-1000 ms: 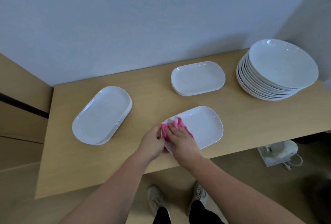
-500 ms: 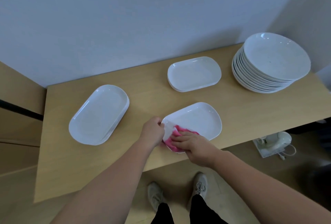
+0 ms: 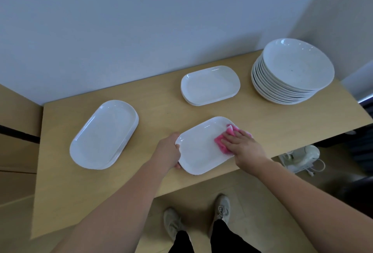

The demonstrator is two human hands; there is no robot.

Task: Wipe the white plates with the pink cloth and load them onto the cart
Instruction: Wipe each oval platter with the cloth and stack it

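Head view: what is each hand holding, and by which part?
Left hand grips the near plate by its left end rim. Right hand holds nothing: straight fingers press the pink cloth flat onto the plate's right side.

White corded device (image 3: 302, 156) lies on the floor (image 3: 193, 198).

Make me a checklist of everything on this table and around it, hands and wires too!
Surface: wooden table, set against the wall.
Job's things: near plate flat at the front edge, pink cloth on its right part; oval plates stacked left; oblong plates stacked behind; round plates stacked high, right; cart not seen.
Clutter: nothing seen.
Hands: left hand grips the near plate's left rim; right hand presses the cloth, fingers straight.
Cables: white cord on the floor by a white device.
Surroundings: blue-grey wall; wooden cabinet left.
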